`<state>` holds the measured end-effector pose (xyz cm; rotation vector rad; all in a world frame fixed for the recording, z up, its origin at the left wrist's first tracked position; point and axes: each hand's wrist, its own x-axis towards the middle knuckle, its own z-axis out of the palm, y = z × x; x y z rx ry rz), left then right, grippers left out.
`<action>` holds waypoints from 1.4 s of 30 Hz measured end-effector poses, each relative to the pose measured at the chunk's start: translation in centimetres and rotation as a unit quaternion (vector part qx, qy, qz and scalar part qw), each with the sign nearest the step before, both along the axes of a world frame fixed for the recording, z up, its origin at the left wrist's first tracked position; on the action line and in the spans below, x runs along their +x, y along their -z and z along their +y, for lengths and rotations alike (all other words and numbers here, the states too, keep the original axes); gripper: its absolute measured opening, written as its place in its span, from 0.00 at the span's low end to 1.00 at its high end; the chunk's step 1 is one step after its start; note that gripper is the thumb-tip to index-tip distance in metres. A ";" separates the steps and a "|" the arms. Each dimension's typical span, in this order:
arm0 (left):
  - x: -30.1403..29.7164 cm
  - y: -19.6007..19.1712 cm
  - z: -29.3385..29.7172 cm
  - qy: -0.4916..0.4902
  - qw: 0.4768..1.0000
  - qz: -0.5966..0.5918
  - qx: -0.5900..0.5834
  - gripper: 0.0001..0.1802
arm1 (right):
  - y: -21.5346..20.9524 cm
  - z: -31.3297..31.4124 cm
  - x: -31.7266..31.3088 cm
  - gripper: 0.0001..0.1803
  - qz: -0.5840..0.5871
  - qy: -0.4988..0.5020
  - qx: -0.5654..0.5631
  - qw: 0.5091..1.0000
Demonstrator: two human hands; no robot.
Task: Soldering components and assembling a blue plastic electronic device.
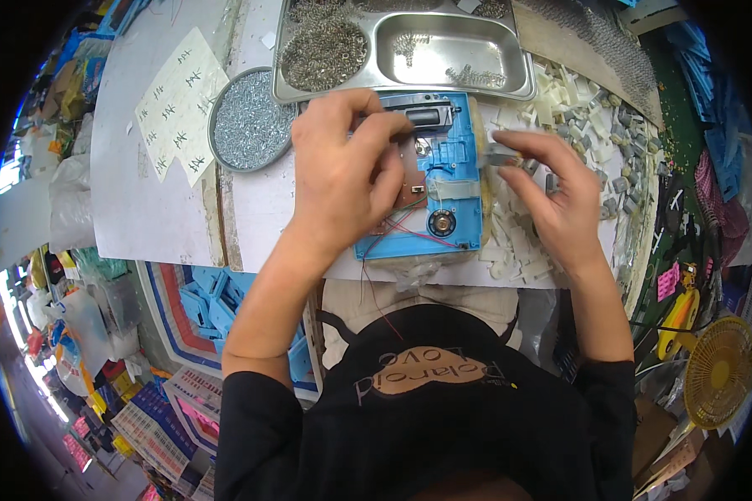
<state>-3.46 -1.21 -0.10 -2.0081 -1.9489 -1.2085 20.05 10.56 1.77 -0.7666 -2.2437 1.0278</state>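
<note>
A blue plastic casing [468,225] lies on the white worktop, with a brown circuit board [413,177], thin wires and a small round speaker [442,222] inside it. My left hand [342,163] is over the casing's left side, its fingers curled onto it near a dark cylindrical part [424,117] at the top. What lies under that palm is hidden. Just right of the casing, my right hand [560,192] pinches a small grey plastic part [500,155] between thumb and forefinger, slightly blurred.
A metal tray [510,92] of springs stands behind the casing. To its left are a round dish [213,138] of small screws and a marked paper sheet [175,104]. Loose white and grey plastic parts [597,125] cover the right side. A yellow fan [718,371] stands at lower right.
</note>
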 end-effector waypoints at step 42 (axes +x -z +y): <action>1.8 0.4 -1.4 0.088 0.996 -0.008 0.004 0.13 | 1.2 1.3 -3.6 0.14 -0.077 -0.074 0.120 0.987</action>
